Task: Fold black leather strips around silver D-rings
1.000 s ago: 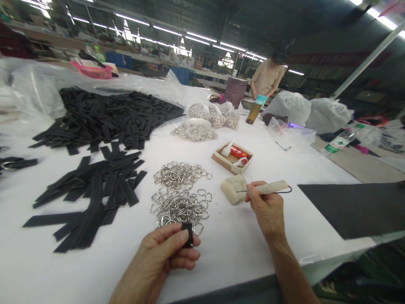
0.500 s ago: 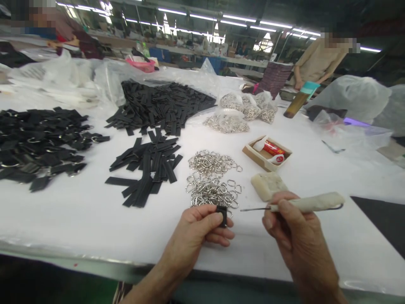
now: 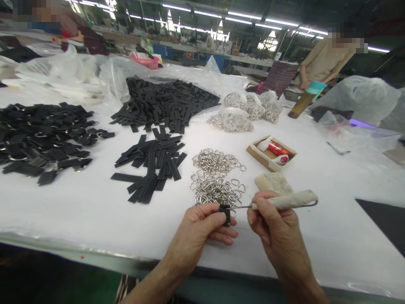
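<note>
Between the thumb and fingers of my left hand (image 3: 205, 226) is a small folded black strap piece (image 3: 225, 214). My right hand (image 3: 276, 230) grips the wrapped pale handle of a thin metal awl (image 3: 289, 200), whose tip reaches the upper edge of the strap piece; whether it pierces it I cannot tell. Just beyond my left hand lie loose metal rings (image 3: 215, 190), many D-shaped. A pale waxy-looking block (image 3: 274, 182) sits behind my right hand. Flat black strips (image 3: 148, 169) lie loose to the left of the rings.
Farther left is a heap of black straps with rings (image 3: 44, 139). A large pile of black strips (image 3: 171, 101) and bags of rings (image 3: 230, 119) lie behind. An open box (image 3: 253, 155) holds a red tube. At right are a bottle (image 3: 306, 100) and black sheet (image 3: 382, 219); a person (image 3: 325, 61) stands beyond.
My right hand has moved left, bringing the awl's tip from apart to the edge of the strap piece. My left hand keeps its hold; the view has shifted slightly.
</note>
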Action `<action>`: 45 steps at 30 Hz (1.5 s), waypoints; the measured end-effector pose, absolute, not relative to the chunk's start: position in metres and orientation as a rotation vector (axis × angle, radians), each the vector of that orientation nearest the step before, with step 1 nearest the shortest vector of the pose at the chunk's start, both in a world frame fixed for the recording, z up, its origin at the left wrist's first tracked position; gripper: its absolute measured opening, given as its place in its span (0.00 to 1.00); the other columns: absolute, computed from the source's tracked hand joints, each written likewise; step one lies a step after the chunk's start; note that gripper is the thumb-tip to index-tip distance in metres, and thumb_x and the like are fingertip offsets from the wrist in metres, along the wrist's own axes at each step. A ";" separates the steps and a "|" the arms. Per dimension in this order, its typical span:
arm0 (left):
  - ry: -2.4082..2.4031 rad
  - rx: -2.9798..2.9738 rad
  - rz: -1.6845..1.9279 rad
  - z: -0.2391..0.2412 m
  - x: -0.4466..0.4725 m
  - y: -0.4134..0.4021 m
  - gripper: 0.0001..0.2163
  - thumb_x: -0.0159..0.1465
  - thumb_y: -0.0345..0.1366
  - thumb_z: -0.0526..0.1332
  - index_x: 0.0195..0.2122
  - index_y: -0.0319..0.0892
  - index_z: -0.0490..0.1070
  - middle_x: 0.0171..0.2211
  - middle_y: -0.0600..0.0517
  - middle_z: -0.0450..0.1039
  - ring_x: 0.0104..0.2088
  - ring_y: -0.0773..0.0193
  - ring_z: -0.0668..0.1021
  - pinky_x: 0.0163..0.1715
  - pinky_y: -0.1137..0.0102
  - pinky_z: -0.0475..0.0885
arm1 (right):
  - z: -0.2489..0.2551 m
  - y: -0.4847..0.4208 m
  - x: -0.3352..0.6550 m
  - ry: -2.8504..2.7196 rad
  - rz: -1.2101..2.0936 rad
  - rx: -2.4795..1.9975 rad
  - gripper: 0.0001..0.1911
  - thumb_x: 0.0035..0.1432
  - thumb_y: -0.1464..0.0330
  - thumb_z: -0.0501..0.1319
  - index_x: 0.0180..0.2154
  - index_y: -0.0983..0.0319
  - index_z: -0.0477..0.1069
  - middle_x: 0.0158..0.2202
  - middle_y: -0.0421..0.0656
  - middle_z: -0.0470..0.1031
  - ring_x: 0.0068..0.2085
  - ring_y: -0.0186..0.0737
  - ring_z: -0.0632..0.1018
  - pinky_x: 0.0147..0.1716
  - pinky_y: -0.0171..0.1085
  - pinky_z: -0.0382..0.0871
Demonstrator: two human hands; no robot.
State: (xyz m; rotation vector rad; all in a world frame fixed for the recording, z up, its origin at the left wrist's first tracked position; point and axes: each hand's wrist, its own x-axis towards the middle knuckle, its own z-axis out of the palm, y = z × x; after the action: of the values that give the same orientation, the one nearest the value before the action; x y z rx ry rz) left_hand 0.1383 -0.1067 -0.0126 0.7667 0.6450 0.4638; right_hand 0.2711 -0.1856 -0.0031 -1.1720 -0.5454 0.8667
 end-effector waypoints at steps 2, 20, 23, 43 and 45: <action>0.642 0.772 0.460 -0.012 0.138 -0.107 0.06 0.54 0.34 0.66 0.29 0.34 0.74 0.29 0.46 0.78 0.24 0.65 0.79 0.25 0.74 0.76 | -0.005 -0.185 0.271 -0.543 0.875 -1.180 0.11 0.57 0.62 0.63 0.30 0.62 0.66 0.18 0.36 0.67 0.15 0.22 0.56 0.12 0.22 0.44; 0.665 0.926 0.425 -0.008 0.138 -0.110 0.09 0.60 0.33 0.60 0.26 0.34 0.74 0.19 0.49 0.75 0.20 0.69 0.76 0.23 0.77 0.73 | -0.002 -0.178 0.274 -0.630 0.916 -1.209 0.15 0.57 0.61 0.63 0.27 0.64 0.65 0.16 0.35 0.63 0.16 0.22 0.56 0.13 0.23 0.44; 0.707 0.956 0.422 -0.006 0.138 -0.111 0.09 0.59 0.34 0.60 0.25 0.34 0.74 0.18 0.49 0.75 0.19 0.69 0.76 0.23 0.77 0.72 | 0.007 -0.174 0.280 -0.619 0.793 -1.193 0.13 0.56 0.63 0.64 0.26 0.63 0.65 0.16 0.34 0.62 0.17 0.24 0.59 0.14 0.23 0.50; 0.770 0.915 0.503 -0.012 0.136 -0.111 0.08 0.56 0.35 0.63 0.24 0.35 0.74 0.23 0.48 0.76 0.18 0.69 0.75 0.20 0.75 0.72 | 0.008 -0.156 0.299 -0.700 0.514 -1.155 0.07 0.55 0.68 0.63 0.27 0.63 0.69 0.18 0.37 0.66 0.19 0.27 0.63 0.13 0.26 0.48; 0.776 0.915 0.507 -0.012 0.136 -0.111 0.08 0.56 0.34 0.63 0.23 0.35 0.74 0.23 0.48 0.76 0.18 0.69 0.75 0.20 0.76 0.72 | 0.007 -0.157 0.300 -0.694 0.520 -1.157 0.07 0.55 0.68 0.64 0.27 0.63 0.69 0.18 0.37 0.66 0.19 0.27 0.63 0.13 0.26 0.49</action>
State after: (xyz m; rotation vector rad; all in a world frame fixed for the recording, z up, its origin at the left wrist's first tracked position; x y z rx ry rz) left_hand 0.1358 -0.1112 -0.0121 0.9146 0.7756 0.5068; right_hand 0.3002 -0.1574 0.0070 -1.1568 -0.6943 0.5199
